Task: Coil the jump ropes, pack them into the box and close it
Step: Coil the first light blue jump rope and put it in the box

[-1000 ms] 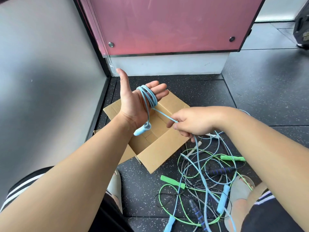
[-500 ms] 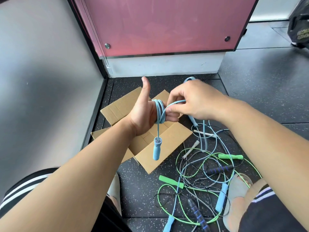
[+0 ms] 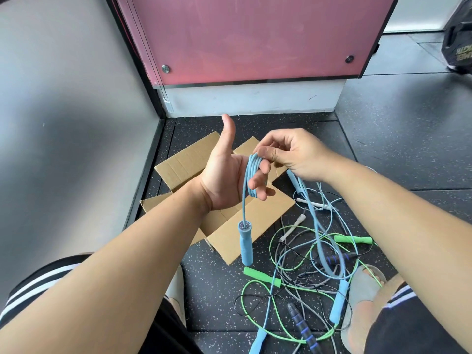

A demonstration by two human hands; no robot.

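Left hand: palm up, thumb raised; bent fingers carry the coiled blue rope
Right hand: pinches the strand at the coil's top
Handling: light, limp, probably springy; best pinched across all loops
Handle: dangles above the open box
Floor: tangled ropes beside it

I am working in what is looking like a gym: a speckled black rubber floor is spreading in tiles around me, jump ropes are lying tangled on it, a bolted pink panel is standing ahead, and a black bag is sitting in the far corner.
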